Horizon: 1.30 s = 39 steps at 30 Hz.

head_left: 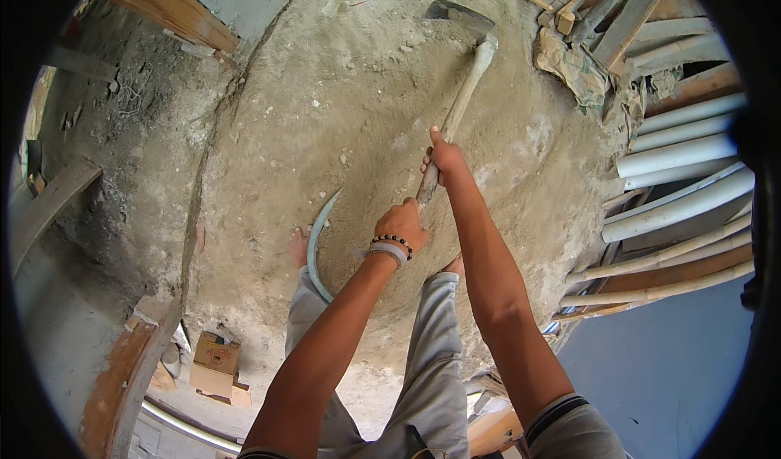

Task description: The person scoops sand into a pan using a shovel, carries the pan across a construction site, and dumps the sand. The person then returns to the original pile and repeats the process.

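Note:
Both my hands are wrapped round the wooden handle of a hoe (pixel 460 101). My left hand (pixel 403 225), with beaded bracelets at the wrist, is closed near the handle's lower end. Farther up, my right hand (pixel 444 161) is closed on it too, its thumb lying along the wood. The hoe's dark metal blade (pixel 462 18) rests on or just over the dirt ground (pixel 382 125) ahead of me; which one I cannot tell. A thin, curved grey-green strip (pixel 312 246) lies close to my left foot, its lower end hidden by my left forearm.
White pipes (pixel 675 156) and bamboo poles (pixel 667 255) are stacked at the right. Scrap timber (pixel 634 19) and a crumpled paper sack (pixel 578 72) lie at the far right. Wooden posts (pixel 167 7) stand at the left, with a cardboard box (pixel 215 365) at the near left.

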Available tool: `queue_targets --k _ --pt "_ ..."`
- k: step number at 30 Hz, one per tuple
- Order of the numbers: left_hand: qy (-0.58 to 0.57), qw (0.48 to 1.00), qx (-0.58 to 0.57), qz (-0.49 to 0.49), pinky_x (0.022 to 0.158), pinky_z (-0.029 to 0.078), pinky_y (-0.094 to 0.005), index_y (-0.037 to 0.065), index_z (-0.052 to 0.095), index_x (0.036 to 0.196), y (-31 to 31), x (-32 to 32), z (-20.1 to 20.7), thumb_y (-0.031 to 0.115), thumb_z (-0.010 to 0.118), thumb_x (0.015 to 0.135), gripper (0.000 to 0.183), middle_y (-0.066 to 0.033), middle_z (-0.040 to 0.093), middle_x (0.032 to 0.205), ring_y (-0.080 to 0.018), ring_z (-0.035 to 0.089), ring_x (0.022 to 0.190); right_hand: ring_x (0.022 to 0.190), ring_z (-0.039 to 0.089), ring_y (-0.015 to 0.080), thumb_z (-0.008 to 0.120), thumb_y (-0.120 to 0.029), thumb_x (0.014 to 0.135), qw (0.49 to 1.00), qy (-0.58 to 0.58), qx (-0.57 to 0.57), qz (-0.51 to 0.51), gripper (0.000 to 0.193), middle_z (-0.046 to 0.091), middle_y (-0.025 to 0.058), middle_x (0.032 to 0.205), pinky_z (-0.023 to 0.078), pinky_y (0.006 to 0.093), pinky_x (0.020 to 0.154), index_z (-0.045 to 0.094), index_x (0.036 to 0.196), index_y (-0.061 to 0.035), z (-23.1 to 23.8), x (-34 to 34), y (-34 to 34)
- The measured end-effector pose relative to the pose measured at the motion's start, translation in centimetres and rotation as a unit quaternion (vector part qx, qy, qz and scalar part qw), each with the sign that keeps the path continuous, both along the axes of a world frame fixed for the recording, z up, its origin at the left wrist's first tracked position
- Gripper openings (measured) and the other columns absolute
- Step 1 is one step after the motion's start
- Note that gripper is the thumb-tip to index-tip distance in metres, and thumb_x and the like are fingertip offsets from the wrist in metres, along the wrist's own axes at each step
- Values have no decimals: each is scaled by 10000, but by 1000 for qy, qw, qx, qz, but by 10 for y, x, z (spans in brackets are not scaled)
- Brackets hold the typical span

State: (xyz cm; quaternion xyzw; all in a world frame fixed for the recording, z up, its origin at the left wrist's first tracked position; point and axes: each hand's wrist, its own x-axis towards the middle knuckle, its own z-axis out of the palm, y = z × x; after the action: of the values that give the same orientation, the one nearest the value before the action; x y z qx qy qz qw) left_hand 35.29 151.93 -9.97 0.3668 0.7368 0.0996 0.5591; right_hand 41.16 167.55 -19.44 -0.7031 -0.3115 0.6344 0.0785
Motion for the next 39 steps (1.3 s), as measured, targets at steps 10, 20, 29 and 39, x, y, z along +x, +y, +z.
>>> queue_targets --k 10,20,29,39 --pt "-84 993 -47 63 730 490 -507 -73 471 942 -108 72 55 92 588 696 319 -302 607 778 -459 607 785 465 451 157 549 -293 920 996 33 -66 -51 307 446 42 597 445 325 421 475 780 -30 -31 57 -6" --pt "-175 974 -139 25 732 474 -529 -48 473 936 -227 63 134 162 576 693 338 -299 609 797 -471 593 811 410 501 232 568 -76 783 989 -109 -86 -50 157 497 120 567 397 379 343 489 832 51 7 91 -164" --pt "-119 948 -283 -89 690 498 -496 49 535 977 -308 -12 263 250 614 695 355 -223 634 760 -411 631 753 459 447 175 553 -61 831 948 -73 -209 -227 132 431 63 619 432 343 404 427 798 -35 101 107 -334" --pt "39 965 -259 -25 579 494 -512 106 572 982 -388 -9 343 155 566 762 225 -158 647 710 -367 623 630 514 395 133 574 -72 839 886 64 -313 -337 203 370 4 651 391 312 486 375 839 -114 218 72 -377"
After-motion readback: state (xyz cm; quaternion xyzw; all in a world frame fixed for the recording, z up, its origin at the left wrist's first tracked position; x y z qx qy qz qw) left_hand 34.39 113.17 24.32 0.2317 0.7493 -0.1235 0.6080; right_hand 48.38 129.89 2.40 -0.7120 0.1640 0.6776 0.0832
